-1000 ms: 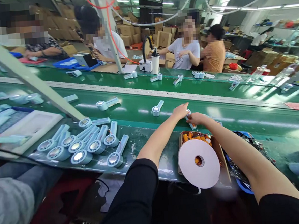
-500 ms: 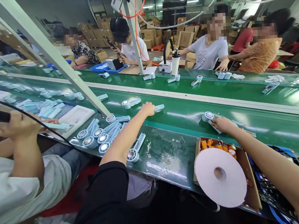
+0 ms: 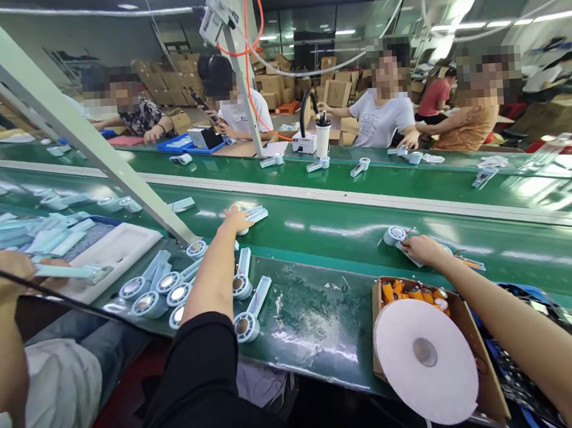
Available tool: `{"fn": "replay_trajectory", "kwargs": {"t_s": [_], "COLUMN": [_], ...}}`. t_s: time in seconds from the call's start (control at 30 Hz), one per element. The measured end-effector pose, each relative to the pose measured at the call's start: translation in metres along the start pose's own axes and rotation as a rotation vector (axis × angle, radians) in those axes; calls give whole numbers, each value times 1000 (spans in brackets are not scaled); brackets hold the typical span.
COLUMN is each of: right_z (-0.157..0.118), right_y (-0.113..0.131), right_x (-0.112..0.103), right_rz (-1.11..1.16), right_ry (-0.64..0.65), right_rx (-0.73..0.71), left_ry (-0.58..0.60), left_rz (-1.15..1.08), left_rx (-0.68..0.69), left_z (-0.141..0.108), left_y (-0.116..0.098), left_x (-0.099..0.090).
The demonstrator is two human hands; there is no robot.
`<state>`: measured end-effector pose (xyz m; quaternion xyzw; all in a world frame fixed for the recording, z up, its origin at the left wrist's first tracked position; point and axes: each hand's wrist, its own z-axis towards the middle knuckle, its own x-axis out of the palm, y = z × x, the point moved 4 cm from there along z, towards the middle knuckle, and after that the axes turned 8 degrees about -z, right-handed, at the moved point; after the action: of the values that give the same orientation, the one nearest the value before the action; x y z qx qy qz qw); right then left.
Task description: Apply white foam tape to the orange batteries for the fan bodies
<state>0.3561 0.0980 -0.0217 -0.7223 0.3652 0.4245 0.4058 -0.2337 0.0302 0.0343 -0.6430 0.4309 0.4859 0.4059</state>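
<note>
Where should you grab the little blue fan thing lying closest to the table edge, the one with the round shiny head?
Probably by its straight handle. The fan part lies flat on the green table, its round head nearest the edge and its long, narrow handle pointing up and away toward the belt. Come down from above and pinch the handle across its two long sides; the head looks too wide and round for an easy pinch.

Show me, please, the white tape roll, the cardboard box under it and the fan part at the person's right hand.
white tape roll (image 3: pixel 417 387), head view, flat face.
cardboard box (image 3: pixel 493 382), head view, right wall.
fan part (image 3: pixel 394 235), head view, round head.

pale-blue fan (image 3: pixel 256 214) on belt, 2nd fan (image 3: pixel 398 238) flat
</note>
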Motion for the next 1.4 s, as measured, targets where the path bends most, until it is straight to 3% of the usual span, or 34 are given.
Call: {"fn": "replay_trajectory", "kwargs": {"t_s": [0.07,0.17,0.3,0.43,0.5,0.6,0.67,0.73,0.77,0.83,0.9,0.97,1.07,1.17,1.3,1.4], "right_z": [-5,-17,-32,-58,-87,-158,-212,-261,-283,-321,-353,-373,-378,-367,-358,-356], "right_y": [2,3,2,0,3,18,26,31,32,35,40,55,99,151,193,190], "right_x": [-5,-13,-31,-51,-57,-62,-58,-42,-31,-6,20,42,60,60,48,47], "right_rz": [11,31,71,124,185,480,726,946,1055,1251,1394,1501,1594,1570,1269,875], "right_ry": [-8,-13,-20,-62,-163,-471,-648,-705,-708,-698,-692,-645,-375,-144,-212,-234], "right_rx": [8,25,60,163,188,48,-35,-35,-27,-20,-8,2,-101,-284,-548,-662], "left_ry": [-12,-38,-2,103,80,-67,-60,58,115,151,94,-25,-296,-508,-587,-526], "left_rz": [9,11,-6,12,46,50,-15,-74,-87,-107,-155,-234,-354,-431,-543,-591], "left_rx": [77,253,504,643,622,679,931,1217,1306,1358,1323,1287,1232,1140,933,816], "left_z": [-12,-45,-116,-182,-202,-228,-255,-285,-297,-314,-322,-330,-345,-356,-352,-345], "left_y": [-21,-70,-145,-180,-185,-212,-251,-292,-309,-329,-330,-315,-286,-263,-234,-211], "left_x": [-5,3,45,82,85,77,75,79,82,86,86,85,85,93,105,115]}}
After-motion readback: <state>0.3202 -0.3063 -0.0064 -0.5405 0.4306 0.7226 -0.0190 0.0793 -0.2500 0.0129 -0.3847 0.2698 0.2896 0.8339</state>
